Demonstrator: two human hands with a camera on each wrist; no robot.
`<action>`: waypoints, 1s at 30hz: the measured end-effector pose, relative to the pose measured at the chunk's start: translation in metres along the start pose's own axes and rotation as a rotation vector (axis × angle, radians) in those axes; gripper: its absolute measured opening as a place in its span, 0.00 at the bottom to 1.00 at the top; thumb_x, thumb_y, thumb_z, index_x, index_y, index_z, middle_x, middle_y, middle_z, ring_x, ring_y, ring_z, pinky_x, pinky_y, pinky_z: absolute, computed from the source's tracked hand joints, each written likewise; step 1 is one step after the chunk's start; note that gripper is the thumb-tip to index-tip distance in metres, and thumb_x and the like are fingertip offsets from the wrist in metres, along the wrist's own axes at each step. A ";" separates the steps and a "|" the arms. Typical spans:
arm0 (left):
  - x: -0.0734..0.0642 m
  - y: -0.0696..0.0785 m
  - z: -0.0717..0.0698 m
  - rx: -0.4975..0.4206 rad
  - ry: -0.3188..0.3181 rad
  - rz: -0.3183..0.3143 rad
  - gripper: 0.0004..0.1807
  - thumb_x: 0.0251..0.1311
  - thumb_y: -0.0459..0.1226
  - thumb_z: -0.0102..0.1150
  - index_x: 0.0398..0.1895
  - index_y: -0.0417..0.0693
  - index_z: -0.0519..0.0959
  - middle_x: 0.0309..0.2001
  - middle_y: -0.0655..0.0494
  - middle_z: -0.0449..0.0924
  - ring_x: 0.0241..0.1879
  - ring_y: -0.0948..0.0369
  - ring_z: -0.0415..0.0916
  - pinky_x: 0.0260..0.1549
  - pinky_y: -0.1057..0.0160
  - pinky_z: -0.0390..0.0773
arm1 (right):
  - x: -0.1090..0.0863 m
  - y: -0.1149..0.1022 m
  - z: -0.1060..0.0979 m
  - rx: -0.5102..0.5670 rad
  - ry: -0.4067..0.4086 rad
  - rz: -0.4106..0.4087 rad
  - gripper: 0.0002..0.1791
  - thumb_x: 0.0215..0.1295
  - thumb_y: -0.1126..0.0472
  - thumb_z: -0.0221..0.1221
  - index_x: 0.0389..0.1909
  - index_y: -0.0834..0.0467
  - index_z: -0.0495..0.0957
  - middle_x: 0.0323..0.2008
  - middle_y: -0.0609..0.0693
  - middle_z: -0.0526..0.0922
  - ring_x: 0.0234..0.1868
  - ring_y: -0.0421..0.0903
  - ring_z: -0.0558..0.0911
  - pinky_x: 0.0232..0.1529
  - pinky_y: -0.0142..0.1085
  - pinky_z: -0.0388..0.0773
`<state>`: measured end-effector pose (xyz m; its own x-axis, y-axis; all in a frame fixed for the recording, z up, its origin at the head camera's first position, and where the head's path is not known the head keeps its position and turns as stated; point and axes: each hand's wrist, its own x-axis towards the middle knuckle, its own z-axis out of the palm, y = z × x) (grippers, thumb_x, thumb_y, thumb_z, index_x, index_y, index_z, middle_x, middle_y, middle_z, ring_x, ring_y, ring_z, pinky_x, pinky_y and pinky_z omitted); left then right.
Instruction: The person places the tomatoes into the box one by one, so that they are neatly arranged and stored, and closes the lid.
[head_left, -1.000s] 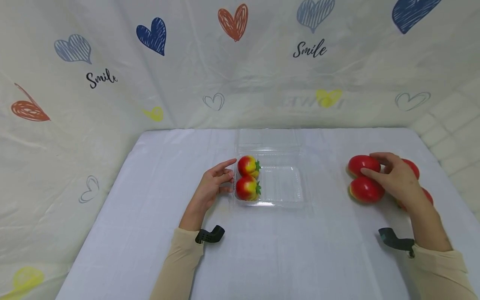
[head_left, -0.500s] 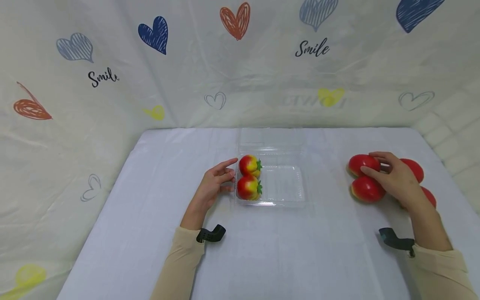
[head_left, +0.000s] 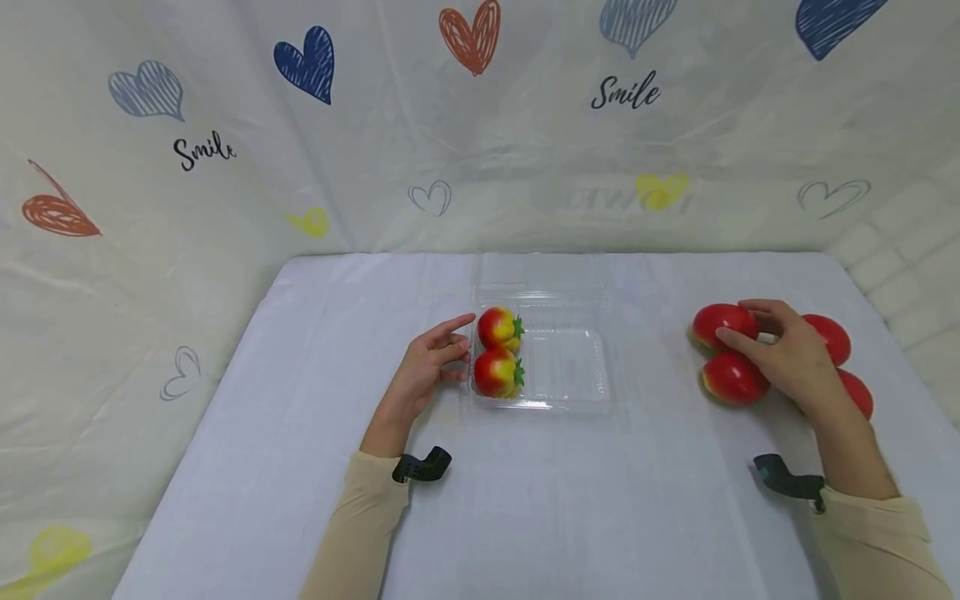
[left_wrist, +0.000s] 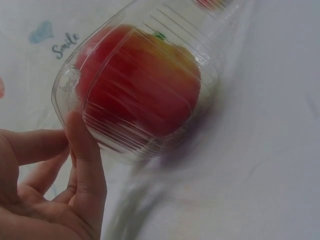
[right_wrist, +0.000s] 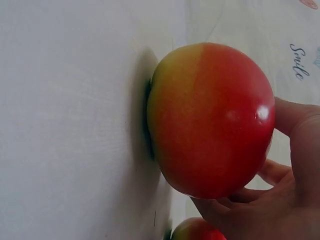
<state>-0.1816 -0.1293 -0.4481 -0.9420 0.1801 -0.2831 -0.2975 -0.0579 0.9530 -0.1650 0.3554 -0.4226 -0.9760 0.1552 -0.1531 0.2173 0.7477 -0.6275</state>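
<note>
In the head view, a clear plastic clamshell box (head_left: pixel 566 367) stands with its lid (head_left: pixel 538 271) laid back. Two red-and-yellow model fruits with green leafy tops, a rear one (head_left: pixel 498 327) and a front one (head_left: pixel 495 372), sit in its left half. My left hand (head_left: pixel 420 375) is at the box's left wall, fingertips against the plastic (left_wrist: pixel 82 135), fingers relaxed. On the right, my right hand (head_left: pixel 795 350) grips the rear-left loose red fruit (head_left: pixel 722 325) between thumb and fingers. A nearer red fruit (head_left: pixel 735 379) looms large in the right wrist view, hiding the gripped one there.
Two more red fruits, a rear one (head_left: pixel 828 337) and a front one (head_left: pixel 857 393), lie right of my right hand, partly covered by it. A white cloth covers the table (head_left: pixel 585 500). A curtain (head_left: pixel 517 142) printed with hearts hangs behind.
The fruit in my right hand has tilted and shifted slightly left and away from the nearer one. My left hand and the box hold still.
</note>
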 end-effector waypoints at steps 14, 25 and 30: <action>0.001 -0.001 -0.001 -0.022 -0.013 0.012 0.23 0.75 0.34 0.57 0.70 0.55 0.77 0.42 0.58 0.77 0.37 0.63 0.77 0.30 0.69 0.85 | -0.002 -0.008 0.003 0.110 0.129 0.010 0.47 0.71 0.37 0.60 0.83 0.49 0.53 0.79 0.67 0.59 0.70 0.72 0.66 0.54 0.67 0.80; -0.001 0.000 0.001 -0.001 0.007 0.000 0.21 0.75 0.35 0.57 0.68 0.59 0.79 0.43 0.58 0.78 0.39 0.61 0.77 0.31 0.69 0.85 | -0.006 -0.016 0.005 0.181 0.161 0.003 0.43 0.68 0.36 0.64 0.80 0.32 0.56 0.79 0.59 0.61 0.67 0.62 0.71 0.34 0.19 0.70; -0.001 0.001 0.002 -0.005 0.003 0.001 0.22 0.75 0.35 0.57 0.69 0.59 0.78 0.42 0.57 0.77 0.39 0.61 0.77 0.31 0.70 0.85 | -0.008 -0.019 0.007 0.186 0.194 -0.004 0.42 0.66 0.36 0.66 0.78 0.28 0.58 0.79 0.56 0.64 0.61 0.49 0.73 0.37 0.20 0.73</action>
<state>-0.1801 -0.1279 -0.4470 -0.9428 0.1775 -0.2821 -0.2969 -0.0626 0.9529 -0.1609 0.3353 -0.4153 -0.9579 0.2868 -0.0119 0.1950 0.6198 -0.7602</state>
